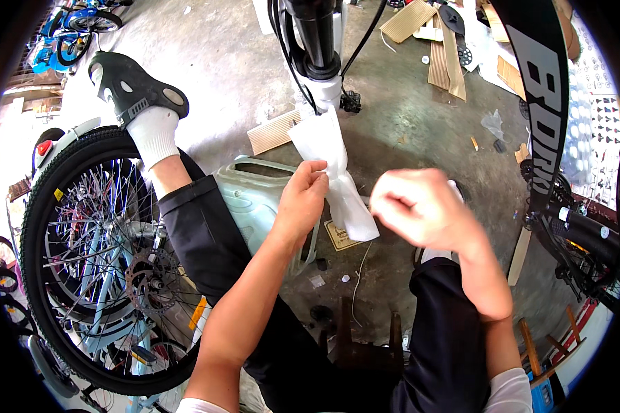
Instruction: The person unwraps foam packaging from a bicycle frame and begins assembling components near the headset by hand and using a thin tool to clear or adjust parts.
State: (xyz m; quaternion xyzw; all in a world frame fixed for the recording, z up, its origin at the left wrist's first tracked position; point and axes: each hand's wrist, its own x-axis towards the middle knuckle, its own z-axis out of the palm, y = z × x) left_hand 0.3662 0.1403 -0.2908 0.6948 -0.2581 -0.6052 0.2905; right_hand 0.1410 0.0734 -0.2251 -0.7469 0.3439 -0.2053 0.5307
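Note:
White foam wrapping (344, 203) hangs in front of me, running down from the white part below a black bicycle steering tube (315, 41). What lies inside the wrapping is hidden. My left hand (302, 199) has its fingers and thumb pinched together on the wrapping's left edge. To the right of the wrapping, my right hand (420, 210) is raised with its fingers curled. Motion smears that hand, so whether it holds anything is unclear. Black cables (280, 55) curve down beside the steering tube.
A spoked bicycle wheel (34, 227) with a disc rotor stands at my left. A pale green plastic stool (244, 199) lies between my legs. On the right is a black bicycle frame (541, 96); cardboard pieces (448, 69) litter the floor at the far right.

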